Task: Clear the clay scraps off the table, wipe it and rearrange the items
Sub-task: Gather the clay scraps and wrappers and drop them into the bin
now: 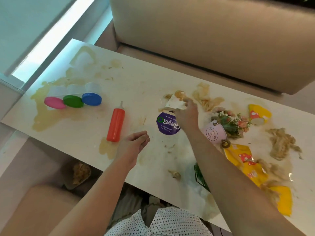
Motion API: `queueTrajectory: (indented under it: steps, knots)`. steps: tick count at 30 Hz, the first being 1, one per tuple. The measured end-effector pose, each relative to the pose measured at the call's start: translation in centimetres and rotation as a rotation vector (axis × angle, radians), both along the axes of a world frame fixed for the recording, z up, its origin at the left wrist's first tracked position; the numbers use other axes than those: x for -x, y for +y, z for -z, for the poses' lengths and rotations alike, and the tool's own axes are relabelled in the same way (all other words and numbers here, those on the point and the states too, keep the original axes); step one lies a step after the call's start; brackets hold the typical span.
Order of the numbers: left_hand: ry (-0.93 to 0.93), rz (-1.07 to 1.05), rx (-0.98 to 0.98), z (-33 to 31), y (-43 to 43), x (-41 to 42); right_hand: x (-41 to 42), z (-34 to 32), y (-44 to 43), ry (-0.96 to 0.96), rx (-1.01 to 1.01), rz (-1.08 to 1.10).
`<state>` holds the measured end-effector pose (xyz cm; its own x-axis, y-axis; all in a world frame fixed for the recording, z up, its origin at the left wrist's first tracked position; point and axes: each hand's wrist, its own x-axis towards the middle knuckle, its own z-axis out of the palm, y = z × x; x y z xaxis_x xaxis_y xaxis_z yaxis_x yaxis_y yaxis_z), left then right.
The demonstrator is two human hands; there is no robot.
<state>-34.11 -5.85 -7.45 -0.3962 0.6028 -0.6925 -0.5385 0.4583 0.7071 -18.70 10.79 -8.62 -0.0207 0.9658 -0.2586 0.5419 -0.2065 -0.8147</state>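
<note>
The white tabletop point(136, 79) is messy, with brown smears on it. The right hand point(186, 114) reaches far across and grips a flat white scraper point(175, 103). The scraper's edge is down by a pile of clay scraps point(203, 97) near the far side. More clay point(281, 143) lies on the right, near the yellow wrappers point(238, 155).

The left hand point(133, 144) hangs over the near part of the tabletop, next to the red bottle point(116, 123), which lies on its side. Its fingers are together and a little bent. I cannot tell if it holds a small bit.

A round purple tub point(167, 126) sits just under the right hand. A pink flower pot point(212, 134) lies tipped over beside the right arm. Three tubs with pink point(54, 102), green point(73, 101) and blue point(91, 99) lids lie in a row on the left. A bin point(66, 167) on the floor has clay in it.
</note>
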Motion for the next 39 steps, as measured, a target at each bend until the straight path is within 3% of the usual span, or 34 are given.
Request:
queueTrajectory:
  steps: [6, 11, 16, 22, 26, 28, 31, 39]
  knots:
    - [0.027, 0.025, 0.044, -0.1, 0.4, 0.9, 0.5, 2.4, 7.8, -0.34, 0.196, -0.199]
    - [0.044, 0.03, 0.058, -0.1, 0.8, 2.7, 2.3, 4.7, 9.0, -0.433, 0.192, -0.348]
    - [0.032, 0.014, 0.053, -0.3, 1.4, 4.3, 2.1, 5.3, 9.2, -0.165, 0.232, -0.094]
    - [0.015, 0.004, 0.072, -0.4, 3.4, 3.9, 0.0, 1.2, 7.9, 0.468, 0.32, 0.349]
    - [-0.006, 0.001, 0.038, -1.3, 5.6, 2.6, -0.2, -4.3, 5.1, 0.826, 0.334, 0.31]
    - [-0.053, -0.016, -0.005, -2.0, 6.7, 1.7, 0.8, -5.2, 2.7, 0.784, 0.34, 0.199]
    - [-0.095, -0.044, -0.081, -2.7, 7.7, 0.8, 2.9, -4.3, -0.8, 0.557, 0.314, 0.086]
    - [-0.048, 0.036, -0.146, -2.4, 6.4, 0.9, 4.3, -1.7, -4.8, 0.452, 0.413, -0.079]
